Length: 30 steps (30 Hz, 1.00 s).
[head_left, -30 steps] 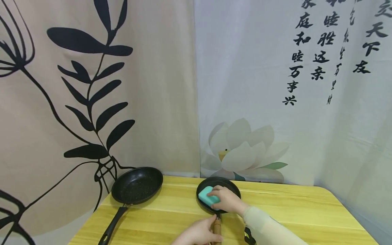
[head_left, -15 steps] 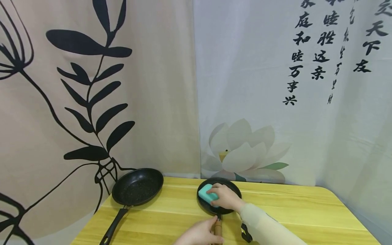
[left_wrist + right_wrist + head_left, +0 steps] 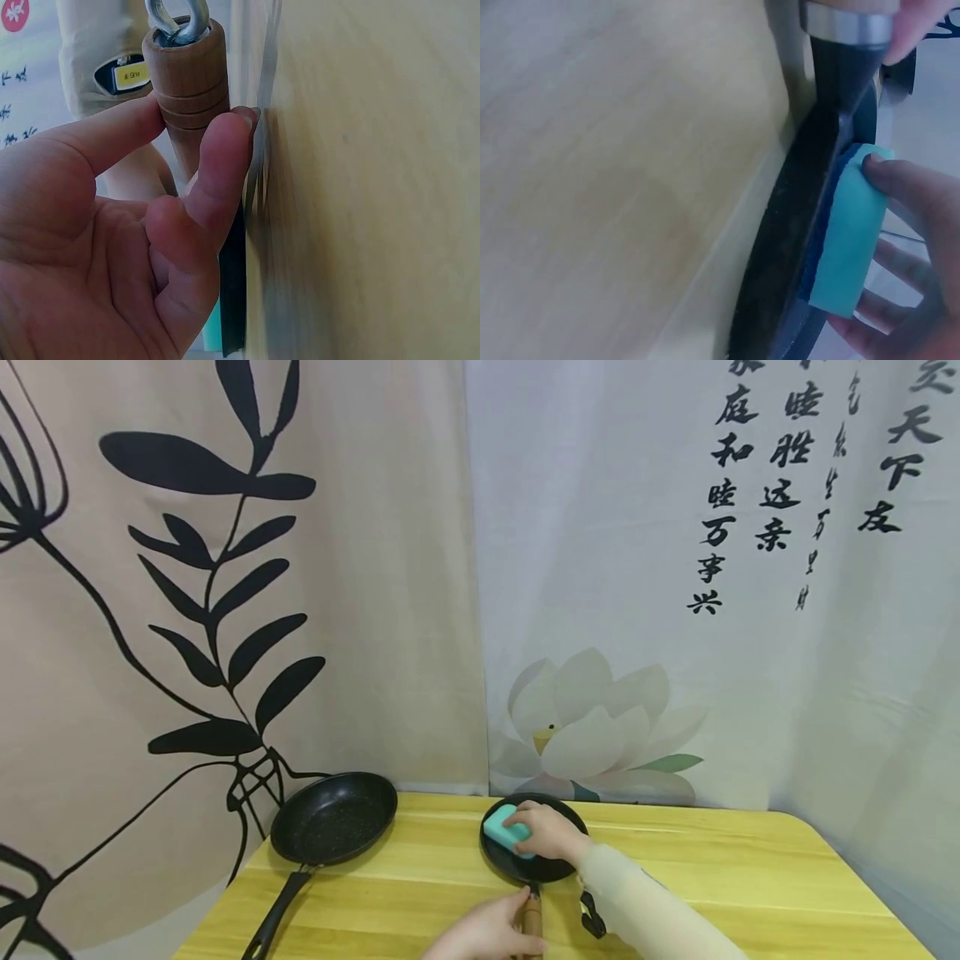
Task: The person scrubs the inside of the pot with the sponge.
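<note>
A small black frying pan (image 3: 558, 870) sits near the back of the table, its wooden handle (image 3: 532, 917) towards the person. My left hand (image 3: 483, 930) holds that handle between thumb and fingers; in the left wrist view the handle (image 3: 186, 75) ends in a metal loop. Inside the pan is a turquoise sponge (image 3: 499, 827) with a dark blue underside. My right hand (image 3: 551, 832) grips it from the right. Seen from the right wrist, the thumb and fingers pinch the sponge (image 3: 853, 238) by its sides, dark face against the pan (image 3: 769, 262).
A larger black frying pan (image 3: 337, 817) rests at the table's back left, its black handle (image 3: 276, 913) pointing to the front. Printed curtains (image 3: 405, 610) hang behind the yellow wooden table (image 3: 720, 868). A black piece (image 3: 592, 914) shows beside the right sleeve (image 3: 645, 897).
The right hand has slid the sponge a little towards the far left side of the small pan. The left hand keeps its hold on the handle, and the larger pan stays put.
</note>
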Available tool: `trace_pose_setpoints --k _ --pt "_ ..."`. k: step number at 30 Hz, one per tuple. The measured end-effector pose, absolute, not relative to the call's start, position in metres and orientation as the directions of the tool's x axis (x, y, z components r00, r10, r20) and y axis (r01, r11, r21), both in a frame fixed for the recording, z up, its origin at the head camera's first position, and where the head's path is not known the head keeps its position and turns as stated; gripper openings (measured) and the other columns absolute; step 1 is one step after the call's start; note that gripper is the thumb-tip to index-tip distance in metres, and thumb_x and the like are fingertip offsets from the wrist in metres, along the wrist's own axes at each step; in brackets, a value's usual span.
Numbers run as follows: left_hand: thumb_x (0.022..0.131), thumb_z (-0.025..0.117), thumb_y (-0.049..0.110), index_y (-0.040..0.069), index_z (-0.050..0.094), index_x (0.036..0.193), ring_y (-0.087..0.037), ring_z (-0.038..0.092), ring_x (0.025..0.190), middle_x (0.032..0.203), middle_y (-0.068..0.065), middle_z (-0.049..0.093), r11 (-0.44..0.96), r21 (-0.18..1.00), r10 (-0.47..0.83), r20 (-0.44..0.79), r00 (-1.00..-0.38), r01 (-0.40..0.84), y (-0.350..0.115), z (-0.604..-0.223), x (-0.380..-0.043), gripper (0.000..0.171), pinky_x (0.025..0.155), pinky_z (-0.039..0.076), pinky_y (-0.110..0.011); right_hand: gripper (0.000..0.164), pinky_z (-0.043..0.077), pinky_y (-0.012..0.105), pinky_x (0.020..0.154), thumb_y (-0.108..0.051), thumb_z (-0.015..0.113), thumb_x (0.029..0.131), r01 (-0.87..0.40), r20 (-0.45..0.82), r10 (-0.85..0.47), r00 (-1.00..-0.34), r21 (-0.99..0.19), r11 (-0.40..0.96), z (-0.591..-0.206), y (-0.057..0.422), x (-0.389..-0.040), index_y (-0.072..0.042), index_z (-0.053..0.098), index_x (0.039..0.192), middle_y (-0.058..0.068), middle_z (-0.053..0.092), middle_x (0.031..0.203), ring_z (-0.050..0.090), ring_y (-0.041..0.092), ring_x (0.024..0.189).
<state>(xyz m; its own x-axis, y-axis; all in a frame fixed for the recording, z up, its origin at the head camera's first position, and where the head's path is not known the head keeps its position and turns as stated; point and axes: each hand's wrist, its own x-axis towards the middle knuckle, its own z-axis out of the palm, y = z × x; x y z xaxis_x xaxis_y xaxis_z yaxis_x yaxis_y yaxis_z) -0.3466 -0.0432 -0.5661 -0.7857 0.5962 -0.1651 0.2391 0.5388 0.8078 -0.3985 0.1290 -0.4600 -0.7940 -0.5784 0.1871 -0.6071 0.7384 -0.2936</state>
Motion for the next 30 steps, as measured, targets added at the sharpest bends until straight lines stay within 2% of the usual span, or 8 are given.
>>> trace_pose_setpoints --k 9,16,20,25,27,30 --pt "0.074 0.076 0.06 0.006 0.039 0.148 -0.02 0.053 0.12 0.143 -0.01 0.049 0.538 0.826 0.586 -0.22 -0.78 0.171 -0.045 -0.572 -0.353 0.098 0.093 0.046 -0.048 0.038 0.047 0.048 0.09 -0.024 0.078 0.082 -0.573 0.195 -0.539 -0.819 -0.297 0.764 -0.464 0.128 -0.403 -0.017 0.07 0.119 0.014 0.054 0.132 0.053 0.039 0.116" --pt "0.073 0.078 0.057 0.008 0.039 0.148 -0.025 0.054 0.12 0.142 -0.011 0.049 0.522 0.844 0.576 -0.241 -0.781 0.125 -0.045 -0.577 -0.355 0.097 0.092 0.045 -0.051 0.039 0.047 0.049 0.088 -0.025 0.077 0.083 -0.552 0.205 -0.513 -0.834 -0.282 0.785 -0.464 0.127 -0.407 -0.018 0.069 0.12 0.014 0.053 0.133 0.052 0.041 0.115" --pt "0.075 0.076 0.057 0.006 0.038 0.148 -0.026 0.051 0.123 0.144 -0.012 0.047 0.537 0.837 0.559 -0.255 -0.789 0.109 -0.044 -0.548 -0.333 0.097 0.096 0.044 -0.049 0.039 0.048 0.05 0.086 -0.025 0.077 0.084 -0.531 0.201 -0.492 -0.847 -0.285 0.798 -0.463 0.127 -0.407 -0.018 0.069 0.121 0.014 0.053 0.134 0.052 0.042 0.116" --pt "0.084 0.074 0.046 -0.001 0.037 0.147 -0.032 0.047 0.127 0.144 -0.017 0.045 0.583 0.804 0.532 -0.27 -0.802 0.117 -0.039 -0.496 -0.298 0.087 0.099 0.04 -0.05 0.039 0.049 0.051 0.084 -0.025 0.077 0.084 -0.518 0.203 -0.477 -0.855 -0.298 0.802 -0.465 0.13 -0.408 -0.018 0.069 0.121 0.014 0.053 0.133 0.052 0.043 0.116" --pt "0.084 0.073 0.048 0.001 0.037 0.147 -0.029 0.047 0.128 0.145 -0.014 0.045 0.593 0.795 0.534 -0.27 -0.802 0.127 -0.039 -0.497 -0.299 0.087 0.1 0.041 -0.047 0.039 0.05 0.051 0.083 -0.025 0.078 0.083 -0.514 0.21 -0.47 -0.857 -0.297 0.804 -0.466 0.132 -0.409 -0.017 0.069 0.121 0.014 0.053 0.132 0.052 0.043 0.115" --pt "0.08 0.073 0.055 0.008 0.038 0.149 -0.024 0.047 0.128 0.146 -0.008 0.045 0.579 0.805 0.546 -0.263 -0.795 0.132 -0.042 -0.519 -0.313 0.09 0.1 0.042 -0.043 0.04 0.049 0.052 0.084 -0.025 0.078 0.083 -0.514 0.224 -0.465 -0.857 -0.292 0.806 -0.468 0.135 -0.411 -0.017 0.069 0.121 0.014 0.054 0.131 0.052 0.043 0.114"
